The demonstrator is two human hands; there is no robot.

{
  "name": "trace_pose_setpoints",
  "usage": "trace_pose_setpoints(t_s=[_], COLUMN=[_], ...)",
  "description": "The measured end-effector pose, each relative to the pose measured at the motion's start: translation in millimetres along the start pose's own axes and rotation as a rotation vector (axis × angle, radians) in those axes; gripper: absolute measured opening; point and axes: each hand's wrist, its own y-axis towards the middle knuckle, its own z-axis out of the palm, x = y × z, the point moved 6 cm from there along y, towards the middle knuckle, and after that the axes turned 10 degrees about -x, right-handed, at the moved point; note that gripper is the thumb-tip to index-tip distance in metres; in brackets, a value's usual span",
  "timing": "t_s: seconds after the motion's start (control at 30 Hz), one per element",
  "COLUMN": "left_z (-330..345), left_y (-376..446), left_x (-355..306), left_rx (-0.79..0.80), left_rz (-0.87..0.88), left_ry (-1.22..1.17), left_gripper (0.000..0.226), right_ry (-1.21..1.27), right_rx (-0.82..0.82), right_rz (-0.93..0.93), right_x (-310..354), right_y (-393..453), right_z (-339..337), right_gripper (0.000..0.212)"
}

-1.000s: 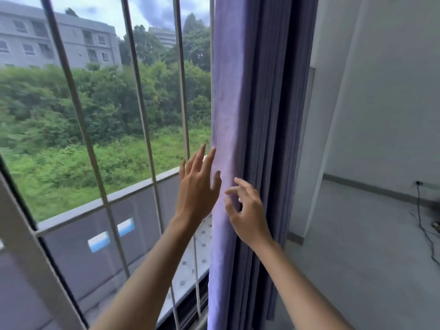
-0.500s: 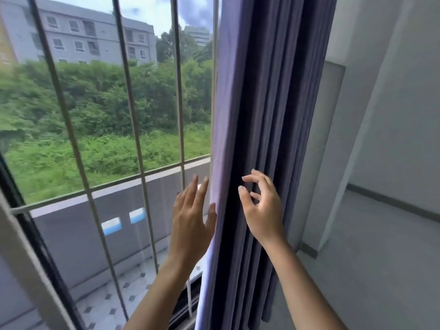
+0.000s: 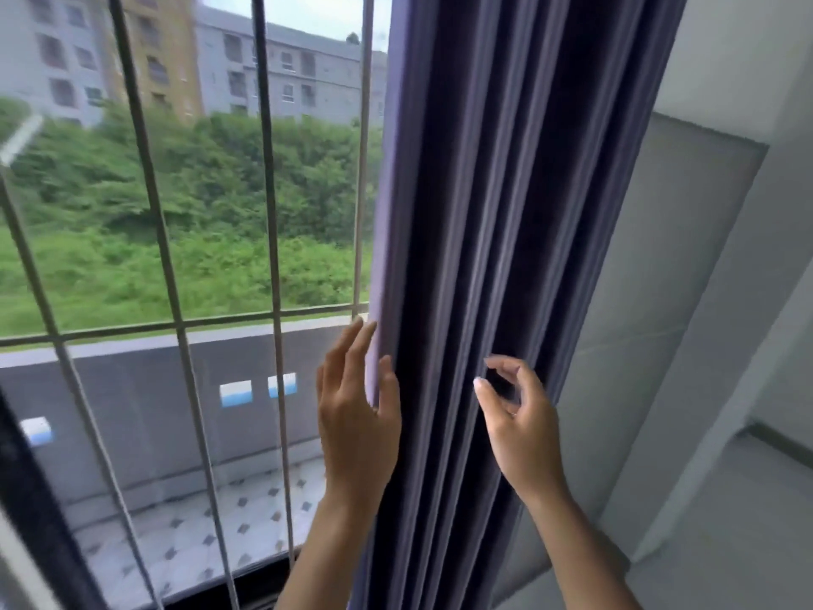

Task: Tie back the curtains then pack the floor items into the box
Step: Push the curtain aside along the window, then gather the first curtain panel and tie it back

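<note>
A purple curtain (image 3: 497,213) hangs bunched in deep folds at the right end of the window. My left hand (image 3: 354,416) is at its left edge, fingers spread, with the lit edge of the cloth running between thumb and fingers. My right hand (image 3: 519,416) hovers in front of the folds on the right side, fingers curled apart and holding nothing. No tie-back, box or floor items are in view.
A window with metal bars (image 3: 270,239) fills the left, looking onto a tiled balcony (image 3: 211,534), greenery and buildings. A grey wall and pillar (image 3: 651,328) stand right of the curtain, with bare floor (image 3: 748,499) beyond.
The view has swung left and up. Both hands have spread apart: the left stays at the curtain's left edge, the right has shifted right across the folds.
</note>
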Motion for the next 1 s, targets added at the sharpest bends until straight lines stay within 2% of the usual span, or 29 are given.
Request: trace_pose_setpoints(t_s=[0.1,0.2,0.37,0.47,0.6,0.73,0.83,0.97,1.0], left_z=[12,26,57,69,66,45,34,27,26], left_y=[-11,-9,13,25,41,49,52,59,60], left_x=[6,-3,4,15,26,35,44,55,58], left_rx=[-0.004,0.005,0.056,0.087,0.1,0.084,0.146,0.216,0.225], left_rz=[-0.017,0.026,0.007,-0.051,-0.113,-0.057,0.036,0.035,0.021], left_ry=[0.091,0.14,0.238,0.29,0.286,0.264,0.26,0.196,0.196], left_gripper=[0.03,0.03,0.066,0.075,0.056,0.048,0.049,0.046,0.046], right_ry=[0.011,0.05,0.091,0.138,0.174,0.224,0.268,0.24,0.207], right_rx=[0.078,0.077,0.124,0.155,0.152,0.171,0.198,0.337,0.364], right_rz=[-0.004,0.022,0.05,0.058,0.039,0.032,0.058,0.114,0.128], right_x=[-14,-26,-34,-30,-20,-4,5,-3,-10], right_y=[10,16,19,26,37,48,49,43,40], right_z=[4,4,12,18,28,46,58,91,100], right_gripper=[0.02,0.022,0.026,0.027,0.027,0.031,0.045,0.085,0.088])
